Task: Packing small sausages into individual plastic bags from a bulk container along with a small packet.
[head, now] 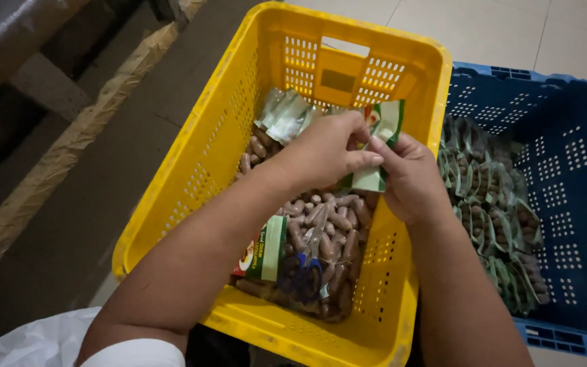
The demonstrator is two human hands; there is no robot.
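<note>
Here, largest first, with places told from the yellow crate:

Yellow crate: a perforated yellow plastic crate [225, 136] with a handle slot in its far wall, standing on the floor; it holds clear packets of small brown sausages with green-and-white printed headers [321, 231], lying loose and overlapping across its bottom, and a pair of blue-handled scissors [307, 272] on top of them near the crate's near wall.

Blue crate: a perforated blue plastic crate [565, 170] touching the yellow crate's right wall; it holds the same kind of packets, stood on edge in a tidy row [497, 231] along its left side, the rest of its floor bare.

Step in hand: both hands work one green-and-white packet [382, 129] held above the yellow crate's far half; it looks like handling its top edge, though what exactly is being done there I cannot tell.

Left hand: left hand [321, 149], fingers pinched closed on the packet's edge.

Right hand: right hand [412, 180], fingers curled shut around the packet from below.

Next move calls for: a firm two-handed grip, judged from the thin, slippery film.
</note>
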